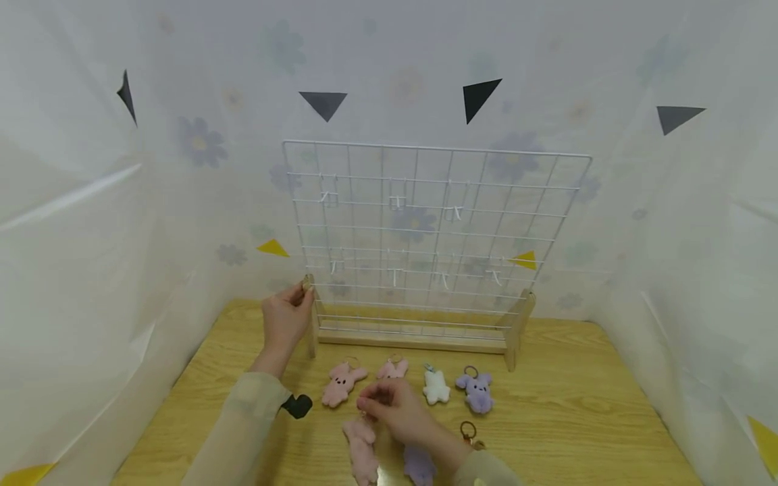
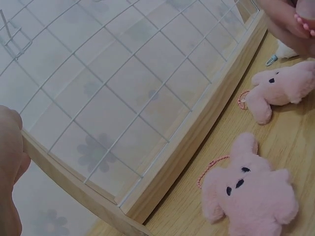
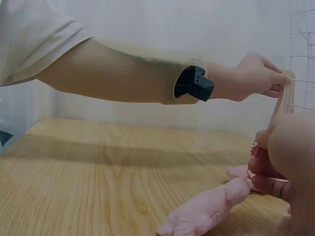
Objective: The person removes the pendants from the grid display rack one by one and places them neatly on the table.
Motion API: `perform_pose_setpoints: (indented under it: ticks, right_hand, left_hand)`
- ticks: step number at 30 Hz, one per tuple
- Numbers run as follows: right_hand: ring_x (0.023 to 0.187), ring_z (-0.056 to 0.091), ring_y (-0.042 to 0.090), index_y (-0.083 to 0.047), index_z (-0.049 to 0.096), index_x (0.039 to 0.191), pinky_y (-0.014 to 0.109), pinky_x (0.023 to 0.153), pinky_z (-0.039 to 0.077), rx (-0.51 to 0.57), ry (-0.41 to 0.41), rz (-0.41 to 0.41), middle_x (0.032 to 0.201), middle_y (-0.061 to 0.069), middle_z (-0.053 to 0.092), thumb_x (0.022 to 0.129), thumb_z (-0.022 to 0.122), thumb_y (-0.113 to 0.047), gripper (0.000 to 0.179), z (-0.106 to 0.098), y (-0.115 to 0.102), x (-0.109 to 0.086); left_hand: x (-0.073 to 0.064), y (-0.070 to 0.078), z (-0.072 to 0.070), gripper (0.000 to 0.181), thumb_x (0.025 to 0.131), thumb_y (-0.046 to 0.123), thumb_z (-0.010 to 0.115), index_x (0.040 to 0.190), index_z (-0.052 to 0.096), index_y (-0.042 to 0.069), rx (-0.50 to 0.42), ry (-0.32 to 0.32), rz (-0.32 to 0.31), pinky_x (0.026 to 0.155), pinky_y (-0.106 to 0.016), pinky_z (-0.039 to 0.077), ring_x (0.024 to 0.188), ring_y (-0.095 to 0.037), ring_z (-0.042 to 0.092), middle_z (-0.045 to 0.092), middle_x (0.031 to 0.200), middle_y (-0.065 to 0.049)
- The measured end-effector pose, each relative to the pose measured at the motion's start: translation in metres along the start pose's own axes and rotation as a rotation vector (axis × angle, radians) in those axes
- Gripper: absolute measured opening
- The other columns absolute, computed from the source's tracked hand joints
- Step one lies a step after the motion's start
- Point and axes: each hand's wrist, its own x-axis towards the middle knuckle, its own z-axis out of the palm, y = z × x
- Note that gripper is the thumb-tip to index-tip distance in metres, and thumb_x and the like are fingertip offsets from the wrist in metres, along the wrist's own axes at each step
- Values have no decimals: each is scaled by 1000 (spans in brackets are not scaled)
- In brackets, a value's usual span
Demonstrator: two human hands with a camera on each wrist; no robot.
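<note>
My left hand pinches the top of the left wooden upright that supports a white wire grid rack. In front of the rack, my right hand pinches the pink bead chain of a pink plush keychain. In the right wrist view this plush hangs slanted from the fingertips, low over the table. Two more pink plush keychains, one at the left and one partly behind my right hand, lie near the rack's base.
A white plush keychain and a purple one lie at the right. Another purple plush and a dark key ring show around my right forearm. Several white hooks hang on the grid in two rows. The wooden table carries everything.
</note>
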Motion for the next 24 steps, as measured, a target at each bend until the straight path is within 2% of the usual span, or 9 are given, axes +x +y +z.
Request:
perform_pose_setpoints:
  ticks: [2,5,11,19,24]
  right_hand:
    - [77,69,13,6,74,106,24,68,60,10,3,4,92,13,75,104,71,-14,20,0,3,2]
    - [76,69,13,4,75,104,22,67,59,3,9,8,91,13,75,104,71,-14,18,0,7,3]
    - [76,68,14,2,75,105,21,64,57,-65,20,28,88,8,74,105,70,-16,18,-4,8,4]
    - [72,66,12,-2,76,102,20,58,54,-125,54,27,84,5,73,102,72,-10,9,-10,16,7]
    - [75,69,12,-4,75,101,21,61,57,-166,75,50,86,0,73,99,75,-9,5,-12,17,8]
  left_hand:
    - [0,0,0,22,97,9,78,113,78,-7,-6,-2,-2,63,-8,54,79,-30,79,78,97,-21]
    - [0,0,1,22,98,9,78,114,78,-7,-4,-4,-13,62,-5,51,79,-30,79,78,97,-21]
    - [0,0,1,24,98,11,78,114,78,-6,4,-3,-30,63,-9,54,80,-28,79,78,97,-20]
    - [0,2,0,22,97,10,78,113,78,-6,13,4,-21,63,-13,56,79,-29,79,78,97,-20]
    - [-1,2,0,22,97,9,78,114,78,-6,8,4,-32,63,-14,57,80,-29,79,78,97,-20]
